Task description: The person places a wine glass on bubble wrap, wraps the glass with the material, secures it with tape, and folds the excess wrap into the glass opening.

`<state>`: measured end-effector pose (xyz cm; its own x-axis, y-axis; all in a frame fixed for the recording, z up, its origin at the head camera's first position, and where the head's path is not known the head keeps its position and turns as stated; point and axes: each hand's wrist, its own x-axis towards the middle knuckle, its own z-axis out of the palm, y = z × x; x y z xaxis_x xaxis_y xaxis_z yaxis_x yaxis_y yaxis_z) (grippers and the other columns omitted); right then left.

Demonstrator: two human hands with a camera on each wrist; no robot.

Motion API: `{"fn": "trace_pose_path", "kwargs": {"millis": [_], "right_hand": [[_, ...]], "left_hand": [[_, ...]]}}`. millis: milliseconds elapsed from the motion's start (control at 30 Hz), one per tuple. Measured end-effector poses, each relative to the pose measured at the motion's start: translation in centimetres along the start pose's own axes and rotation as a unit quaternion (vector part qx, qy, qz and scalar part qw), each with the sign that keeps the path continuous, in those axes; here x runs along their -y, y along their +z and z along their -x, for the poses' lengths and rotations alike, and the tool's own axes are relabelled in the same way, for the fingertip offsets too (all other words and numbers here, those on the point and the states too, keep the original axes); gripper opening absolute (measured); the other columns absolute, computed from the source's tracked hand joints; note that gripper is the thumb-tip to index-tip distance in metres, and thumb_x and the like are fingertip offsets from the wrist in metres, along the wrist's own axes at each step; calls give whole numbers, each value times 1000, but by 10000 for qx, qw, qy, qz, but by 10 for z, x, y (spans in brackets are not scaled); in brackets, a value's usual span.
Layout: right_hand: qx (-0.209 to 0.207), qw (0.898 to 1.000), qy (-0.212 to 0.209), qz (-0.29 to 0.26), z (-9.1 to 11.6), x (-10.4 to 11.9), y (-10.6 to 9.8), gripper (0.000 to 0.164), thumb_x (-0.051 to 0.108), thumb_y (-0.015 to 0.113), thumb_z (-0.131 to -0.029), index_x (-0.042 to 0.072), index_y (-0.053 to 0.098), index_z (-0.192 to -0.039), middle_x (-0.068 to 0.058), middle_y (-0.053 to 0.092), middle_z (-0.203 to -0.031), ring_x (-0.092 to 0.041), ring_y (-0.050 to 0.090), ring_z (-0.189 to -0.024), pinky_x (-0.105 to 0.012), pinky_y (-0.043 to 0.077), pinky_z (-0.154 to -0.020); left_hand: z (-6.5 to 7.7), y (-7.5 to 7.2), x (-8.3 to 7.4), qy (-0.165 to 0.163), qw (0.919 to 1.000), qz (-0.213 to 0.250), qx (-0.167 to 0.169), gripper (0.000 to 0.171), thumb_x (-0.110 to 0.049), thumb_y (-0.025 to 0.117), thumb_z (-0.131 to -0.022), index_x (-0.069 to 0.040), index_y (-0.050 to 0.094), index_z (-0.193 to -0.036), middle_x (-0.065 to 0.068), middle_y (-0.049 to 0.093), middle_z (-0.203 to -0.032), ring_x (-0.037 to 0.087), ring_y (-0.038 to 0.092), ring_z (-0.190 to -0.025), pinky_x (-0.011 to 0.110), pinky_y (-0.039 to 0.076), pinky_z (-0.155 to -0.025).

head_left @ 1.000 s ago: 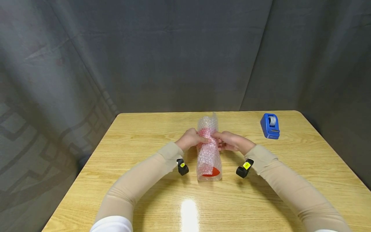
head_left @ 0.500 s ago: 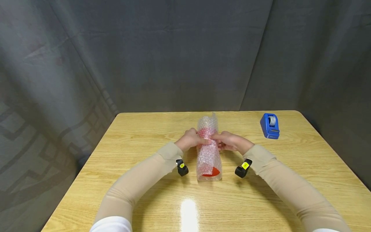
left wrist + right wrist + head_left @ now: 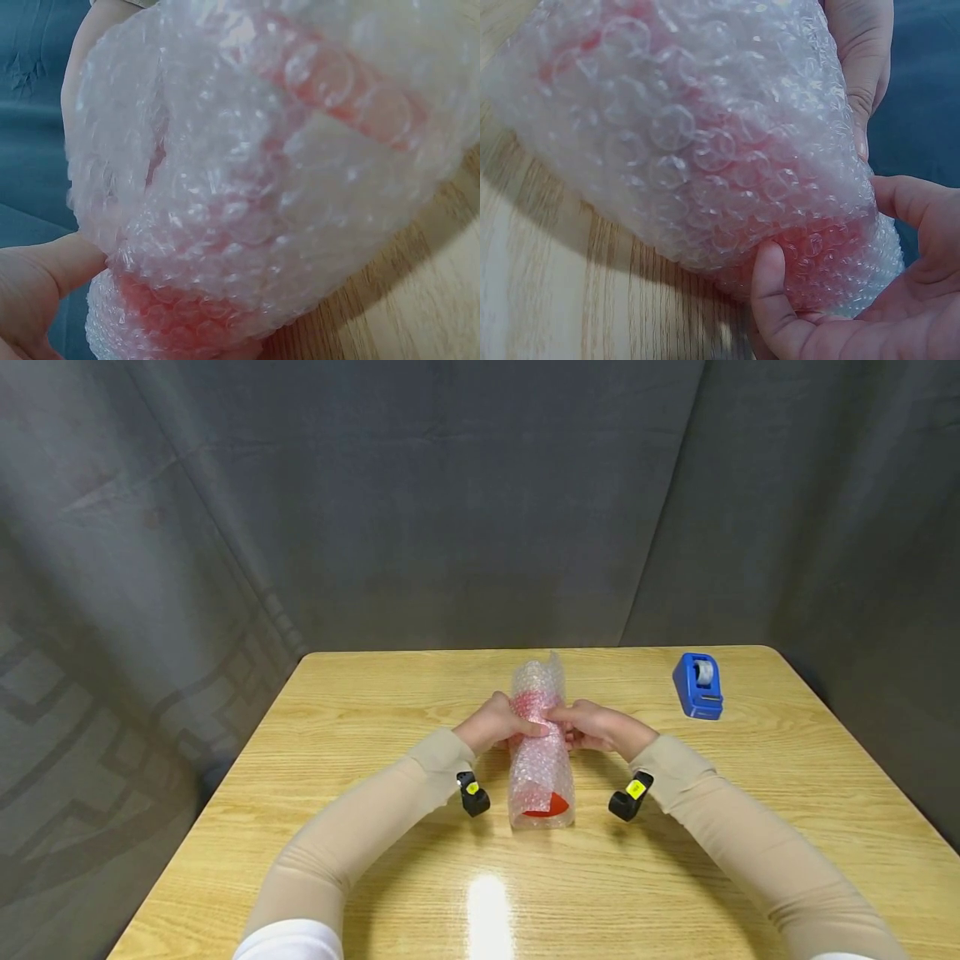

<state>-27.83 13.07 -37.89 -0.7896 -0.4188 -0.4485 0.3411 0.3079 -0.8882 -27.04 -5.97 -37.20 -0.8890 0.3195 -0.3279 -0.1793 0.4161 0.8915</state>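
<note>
A bubble wrap roll (image 3: 542, 768) lies lengthwise on the table, pointing away from me, with a red object (image 3: 552, 807) showing inside its near end. Most of that red object is hidden by the wrap. My left hand (image 3: 495, 722) grips the roll from the left, thumb laid over the top. From the right, my right hand (image 3: 597, 724) holds it, its thumb on top close to the left thumb. In the right wrist view, the right hand's fingers (image 3: 769, 281) curl against the lower side of the bubble wrap. The left thumb (image 3: 71, 259) presses the wrap in the left wrist view.
A blue tape dispenser (image 3: 699, 687) with a roll of clear tape stands at the back right of the wooden table (image 3: 390, 693). Dark grey curtains (image 3: 450, 527) hang behind the table and along both sides.
The left thumb has slid slightly toward me on the wrap, and the right wrist has shifted a touch to the left. The roll and the tape dispenser stay where they were.
</note>
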Motion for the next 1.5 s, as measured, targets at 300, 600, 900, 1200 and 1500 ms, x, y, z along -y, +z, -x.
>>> {"fn": "trace_pose_path", "kwargs": {"millis": [300,600,900,1200,1500], "right_hand": [[9,10000,-18,-11,0,-1,0,20,20,47,-99,0,50,-96,1,58,-75,-9,53,-69,-20,50,-64],[-15,10000,-20,-45,-1,-1,0,19,19,47,-98,1,50,-91,2,57,-72,-9,52,-68,-21,49,-63],[-21,10000,9,-61,1,0,0,19,20,48,-98,1,48,-95,1,55,-74,-10,52,-69,-20,50,-64],[-92,9994,142,306,0,-1,-4,26,30,51,-96,4,49,-99,4,60,-77,-8,57,-73,-25,53,-73],[-813,9804,-288,1772,12,6,-41,45,31,41,-104,-12,44,-117,-4,46,-79,-12,47,-69,-30,49,-69]], "left_hand": [[0,0,1,-211,9996,81,141,38,-20,79,-82,0,58,-106,5,58,-84,16,53,-65,33,49,-65],[1,0,1,-281,9994,142,115,39,-19,79,-81,-1,58,-109,8,61,-94,16,57,-71,31,54,-66],[1,-1,0,-268,9994,115,178,37,-19,78,-81,-1,58,-107,6,59,-89,16,55,-68,32,53,-66],[0,-1,2,-260,9994,149,180,35,-18,78,-81,-1,58,-104,5,58,-82,16,54,-65,31,51,-63],[-1,0,3,-261,9993,211,162,39,-18,79,-80,1,56,-105,8,63,-87,16,58,-66,28,53,-59]]}}
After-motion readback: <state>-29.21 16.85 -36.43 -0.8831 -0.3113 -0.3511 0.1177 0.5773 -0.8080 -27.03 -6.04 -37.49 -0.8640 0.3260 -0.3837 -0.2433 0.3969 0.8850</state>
